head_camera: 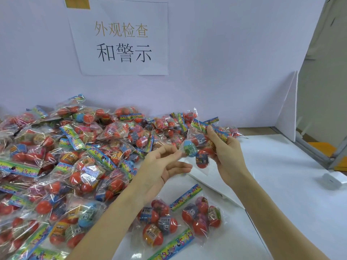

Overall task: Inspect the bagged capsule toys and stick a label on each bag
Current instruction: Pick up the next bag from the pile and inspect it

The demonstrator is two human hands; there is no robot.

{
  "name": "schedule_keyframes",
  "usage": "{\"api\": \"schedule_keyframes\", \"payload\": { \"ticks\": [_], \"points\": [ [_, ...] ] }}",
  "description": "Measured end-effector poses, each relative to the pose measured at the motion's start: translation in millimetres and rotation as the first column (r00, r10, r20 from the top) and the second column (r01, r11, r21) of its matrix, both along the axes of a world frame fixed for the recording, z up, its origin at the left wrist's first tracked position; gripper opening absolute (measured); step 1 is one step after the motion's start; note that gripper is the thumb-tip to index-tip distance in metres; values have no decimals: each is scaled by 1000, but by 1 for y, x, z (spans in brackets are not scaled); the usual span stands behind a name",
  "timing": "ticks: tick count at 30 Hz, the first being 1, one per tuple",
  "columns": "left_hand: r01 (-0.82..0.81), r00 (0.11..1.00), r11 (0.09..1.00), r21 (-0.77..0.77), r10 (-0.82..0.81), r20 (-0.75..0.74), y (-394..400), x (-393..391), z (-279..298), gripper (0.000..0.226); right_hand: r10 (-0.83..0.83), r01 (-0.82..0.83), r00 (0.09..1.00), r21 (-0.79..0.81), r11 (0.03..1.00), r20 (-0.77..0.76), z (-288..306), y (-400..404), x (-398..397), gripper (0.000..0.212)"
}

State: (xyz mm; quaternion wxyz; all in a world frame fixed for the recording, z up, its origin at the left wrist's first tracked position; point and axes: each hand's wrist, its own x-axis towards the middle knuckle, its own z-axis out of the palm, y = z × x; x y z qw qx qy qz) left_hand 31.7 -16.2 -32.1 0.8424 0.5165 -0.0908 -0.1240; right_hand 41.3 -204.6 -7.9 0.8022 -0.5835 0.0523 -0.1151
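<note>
Clear bag [199,147] of red capsules, striped header, gripped by right hand [228,152]

- The heap of bagged toys [62,158] is running off the left and bottom edges of the frame, so its full extent is not showing.
- The small print on the bags is blurring too much to read.
- A yellow patch [77,2] at the upper left is being cut by the top edge.
- The white device [334,179] at the right edge is showing only partly.
- Both forearms are leaving the frame at the bottom.
</note>
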Motion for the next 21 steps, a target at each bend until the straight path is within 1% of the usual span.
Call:
{"api": "schedule_keyframes", "payload": {
  "ticks": [1,3,5,6,10,13,15,17,19,21],
  "points": [
    [19,1000,1000,17,-19,8,-1,0,0,15,2,-2,1000,-27,1000,2,-1,1,0,24],
    [16,997,994,109,-24,67,-3,-1,-2,16,6,-6,1000,-81,997,4,-4,2,0,29],
    [-72,988,973,220,39,150,-5,-3,-4,26,12,-12,1000,-116,993,5,-4,2,0,28],
    [-119,981,963,243,76,181,-5,-3,-4,29,16,-15,1000,-126,992,7,-4,2,0,28],
    [-196,969,959,205,158,189,-5,-3,-3,32,17,-15,1000,-100,995,18,-3,3,-1,27],
    [-229,959,959,168,193,207,-6,-5,-2,35,-11,11,1000,-23,1000,1,-1,6,-3,29],
    [-265,946,952,152,227,230,-8,-6,-2,38,0,0,1000,25,1000,-1,0,8,-5,26],
    [-295,936,941,165,249,250,-9,-6,-3,34,12,-13,1000,33,999,29,0,11,-7,25],
    [-295,932,937,189,239,274,-9,-6,-3,27,-1,0,998,22,1000,64,-2,13,-7,27],
    [-280,935,940,194,221,278,-9,-6,-2,21,-23,26,996,-31,999,84,-3,12,-5,32]
  ]
}}
